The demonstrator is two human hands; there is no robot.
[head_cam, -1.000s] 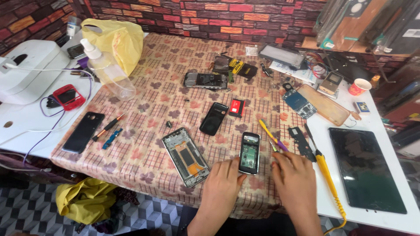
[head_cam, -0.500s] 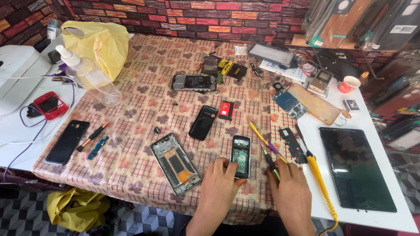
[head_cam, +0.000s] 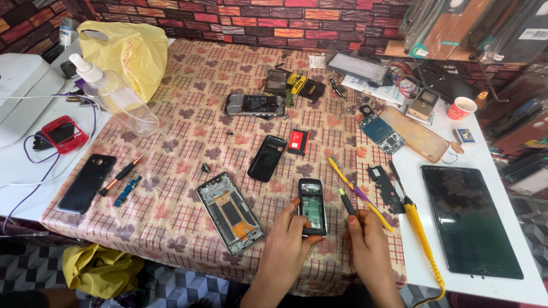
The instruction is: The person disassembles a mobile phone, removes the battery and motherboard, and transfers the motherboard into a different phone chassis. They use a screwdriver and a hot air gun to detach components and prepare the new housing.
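The left hand grips an opened small phone; at its three o'clock, the right hand pinches a dark tool.

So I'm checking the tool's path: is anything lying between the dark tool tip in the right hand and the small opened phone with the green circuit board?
Nothing visible. The right hand holds the dark slim tool just right of the small opened phone, which the left hand steadies; only bare patterned tablecloth shows between them.

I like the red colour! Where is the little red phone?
In the head view, the red phone lies at the far left on the white table, beside the white machine, left of the spray bottle.
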